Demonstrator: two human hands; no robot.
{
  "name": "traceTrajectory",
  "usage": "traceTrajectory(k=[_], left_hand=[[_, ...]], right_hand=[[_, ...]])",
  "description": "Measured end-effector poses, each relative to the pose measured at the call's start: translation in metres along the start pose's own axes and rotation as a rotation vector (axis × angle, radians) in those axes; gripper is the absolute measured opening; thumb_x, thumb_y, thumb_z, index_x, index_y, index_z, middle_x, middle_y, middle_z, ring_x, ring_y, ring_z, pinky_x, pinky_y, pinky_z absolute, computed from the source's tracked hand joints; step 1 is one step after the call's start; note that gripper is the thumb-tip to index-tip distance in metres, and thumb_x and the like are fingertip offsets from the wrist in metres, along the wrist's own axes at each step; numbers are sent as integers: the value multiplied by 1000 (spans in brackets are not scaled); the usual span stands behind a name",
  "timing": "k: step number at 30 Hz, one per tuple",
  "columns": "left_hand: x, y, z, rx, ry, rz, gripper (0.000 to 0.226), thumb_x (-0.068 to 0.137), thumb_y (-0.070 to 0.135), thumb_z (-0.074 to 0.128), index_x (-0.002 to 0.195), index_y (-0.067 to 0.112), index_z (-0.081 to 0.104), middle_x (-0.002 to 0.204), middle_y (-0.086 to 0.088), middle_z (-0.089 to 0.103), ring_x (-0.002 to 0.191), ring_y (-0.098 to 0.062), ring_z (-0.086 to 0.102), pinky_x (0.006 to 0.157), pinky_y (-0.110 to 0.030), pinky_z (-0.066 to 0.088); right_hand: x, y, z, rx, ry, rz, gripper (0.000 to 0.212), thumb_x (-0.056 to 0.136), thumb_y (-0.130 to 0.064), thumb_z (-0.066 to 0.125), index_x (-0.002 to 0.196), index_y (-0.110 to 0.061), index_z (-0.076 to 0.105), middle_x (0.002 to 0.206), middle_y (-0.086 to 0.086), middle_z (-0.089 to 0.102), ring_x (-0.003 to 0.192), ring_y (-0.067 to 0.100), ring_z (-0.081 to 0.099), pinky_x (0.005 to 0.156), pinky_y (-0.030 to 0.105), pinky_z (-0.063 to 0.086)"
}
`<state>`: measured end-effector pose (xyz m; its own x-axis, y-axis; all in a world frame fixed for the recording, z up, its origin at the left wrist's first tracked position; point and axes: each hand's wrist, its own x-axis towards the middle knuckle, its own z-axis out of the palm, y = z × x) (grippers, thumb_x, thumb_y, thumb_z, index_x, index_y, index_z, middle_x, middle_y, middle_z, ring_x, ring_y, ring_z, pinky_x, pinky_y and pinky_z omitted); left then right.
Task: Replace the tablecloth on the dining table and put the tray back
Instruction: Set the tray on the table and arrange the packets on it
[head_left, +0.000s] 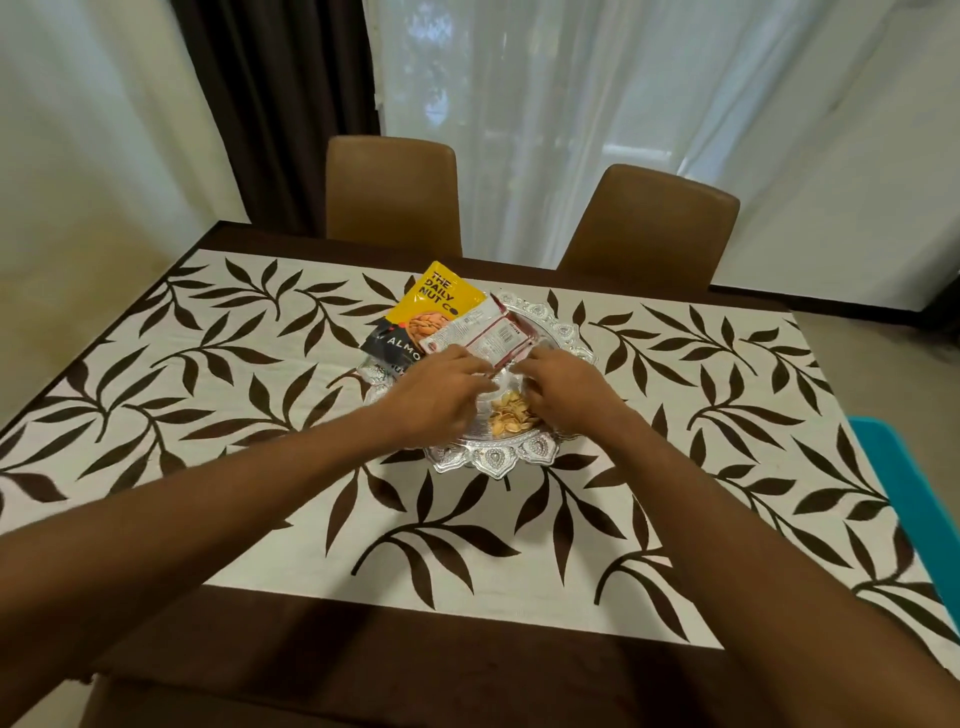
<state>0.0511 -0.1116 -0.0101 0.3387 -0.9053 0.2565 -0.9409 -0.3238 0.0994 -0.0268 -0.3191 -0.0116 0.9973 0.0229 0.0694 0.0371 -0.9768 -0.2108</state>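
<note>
Silver tray (493, 457), scalloped rim, mid-counter on the leaf-print tablecloth (260, 395); largely hidden by snack packets (434, 306) and both hands. Left hand (441, 395) and right hand (563, 389), fingers curled over clear wrapping; actual grip cannot be told.

"THE DAILY NUT CO" yellow pouch (427, 306)
</note>
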Motion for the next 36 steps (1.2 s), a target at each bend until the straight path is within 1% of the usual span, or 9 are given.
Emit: traceTrajectory(k=[4,7,11,14,20,27,30,32,36], left_hand=[[1,21,13,-281,-5,-239,46,98,26,57,141,10,55,135,-8,60,123,-22,52,101,-35,41],[3,29,21,-432,-40,-368,49,98,32,57,141,10,51,120,-9,62,103,-20,59,87,-37,50],[4,30,29,-345,-59,-292,35,95,44,54,118,18,62,98,0,63,86,-15,56,73,-39,49],[5,30,32,-315,-76,-292,44,94,54,44,112,23,69,96,2,62,86,-14,56,73,-41,51],[2,31,29,-403,-21,-244,34,94,44,57,100,16,77,88,1,61,81,-12,56,69,-40,50],[0,30,27,-370,-74,-296,35,93,41,57,64,22,56,71,1,53,65,-15,53,54,-32,40],[-1,29,25,-326,-124,-299,35,92,40,54,64,19,56,65,-2,55,59,-18,53,52,-28,32],[-1,28,23,-298,-148,-282,36,94,40,51,67,17,58,64,-2,56,58,-17,53,51,-29,34],[-1,22,23,-271,-214,-270,38,95,41,48,68,18,59,61,-2,57,57,-18,54,51,-32,38]], right_hand=[[-1,-4,-2,-68,-148,-75,33,96,-25,55,127,-24,68,117,-2,60,105,18,55,80,35,51],[-6,-1,-8,-38,-213,-130,33,95,-18,53,122,-21,71,110,-1,61,98,17,57,79,32,48],[-7,5,-12,-9,-155,-117,32,96,-19,51,124,-18,67,112,2,62,99,18,57,79,33,46],[-10,5,-6,-50,-133,-121,34,102,-30,46,128,-18,64,117,2,61,102,19,58,82,37,50],[-23,6,15,-105,-22,-179,36,99,-40,40,113,-18,66,101,2,59,83,16,50,70,32,37],[-23,0,22,-12,-2,-207,30,97,-39,38,98,-19,60,87,-7,46,76,15,42,68,32,34],[-24,-5,24,31,-11,-194,33,97,-44,33,85,-21,55,78,-6,45,71,16,42,65,36,38],[-25,-8,23,44,-21,-177,31,96,-45,33,79,-24,48,73,-5,46,68,18,44,63,38,39],[-20,-9,24,41,-52,-127,39,99,-42,38,71,-18,51,68,-2,52,65,20,49,60,37,37]])
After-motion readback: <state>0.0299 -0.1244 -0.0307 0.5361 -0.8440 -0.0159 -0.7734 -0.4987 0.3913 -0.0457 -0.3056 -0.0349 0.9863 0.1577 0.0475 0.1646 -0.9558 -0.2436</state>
